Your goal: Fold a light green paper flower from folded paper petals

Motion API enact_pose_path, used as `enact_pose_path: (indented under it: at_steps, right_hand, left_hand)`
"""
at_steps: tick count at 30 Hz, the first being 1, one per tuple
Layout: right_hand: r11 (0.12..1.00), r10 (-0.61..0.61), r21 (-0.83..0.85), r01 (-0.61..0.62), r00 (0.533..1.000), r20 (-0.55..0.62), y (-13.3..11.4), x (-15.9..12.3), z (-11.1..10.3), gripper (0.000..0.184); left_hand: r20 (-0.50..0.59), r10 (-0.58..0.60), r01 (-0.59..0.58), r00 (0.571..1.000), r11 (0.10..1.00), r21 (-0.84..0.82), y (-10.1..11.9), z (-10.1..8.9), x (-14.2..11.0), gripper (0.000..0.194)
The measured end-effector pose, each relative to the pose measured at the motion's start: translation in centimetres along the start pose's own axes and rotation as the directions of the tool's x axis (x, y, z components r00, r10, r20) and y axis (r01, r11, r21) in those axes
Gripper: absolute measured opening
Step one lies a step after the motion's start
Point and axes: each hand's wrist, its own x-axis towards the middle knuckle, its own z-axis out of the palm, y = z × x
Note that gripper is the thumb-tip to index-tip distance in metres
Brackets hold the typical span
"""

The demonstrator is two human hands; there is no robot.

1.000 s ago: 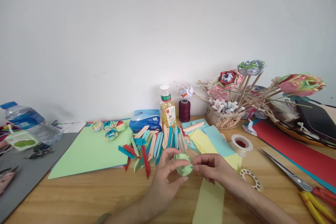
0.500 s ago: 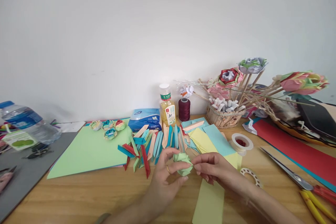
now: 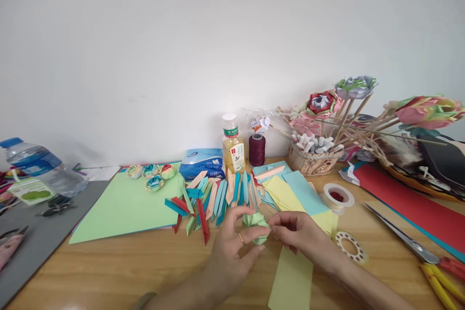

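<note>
View: swung slightly left.
Left hand (image 3: 232,248): gripped green paper flower (image 3: 255,220), near centre, seemingly unfinished.
Right hand (image 3: 300,232): at its edge, grip unclear.
Small flowers (image 3: 154,182): four, far left, seemingly done.
Strips (image 3: 219,198): lay loose.

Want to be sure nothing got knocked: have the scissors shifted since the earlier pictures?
No: the scissors lie just as before beside the white spool; both slid slightly together in the picture as the head camera moved.

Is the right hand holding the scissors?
No, the scissors lie on the table while the right hand is at the green folded paper.
</note>
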Motion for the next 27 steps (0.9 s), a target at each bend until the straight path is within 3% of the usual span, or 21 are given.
enact_pose_path:
  at_steps: [6, 13, 18, 23, 27]
  right_hand:
    - [0.997, -0.073, -0.029, 0.071, 0.996, -0.057, 0.49, -0.05, 0.1, 0.011]
    - [0.95, 0.055, 0.308, -0.059, 0.998, 0.022, 0.45, 0.51, -0.54, 0.03]
    - [0.875, 0.057, 0.475, -0.097, 0.994, 0.096, 0.19, 0.21, -0.51, 0.024]
    - [0.829, 0.071, 0.539, -0.149, 0.984, 0.162, 0.36, -0.03, -0.56, 0.022]
    - [0.849, 0.095, 0.503, -0.164, 0.982, 0.161, 0.48, 0.16, -0.56, 0.027]
  left_hand:
    - [0.014, 0.047, -0.048, 0.999, 0.995, 0.083, -0.12, -0.04, 0.02, 0.036]
    - [-0.025, 0.011, -0.01, 1.0, 0.998, 0.054, -0.28, -0.24, 0.04, 0.031]
    - [-0.052, 0.013, -0.013, 0.999, 1.0, 0.013, -0.48, -0.11, -0.02, 0.031]
    - [-0.056, 0.027, -0.028, 0.998, 1.0, -0.008, -0.37, -0.11, -0.02, 0.032]
    - [-0.061, 0.048, -0.049, 0.997, 0.999, -0.014, -0.14, -0.14, 0.05, 0.031]
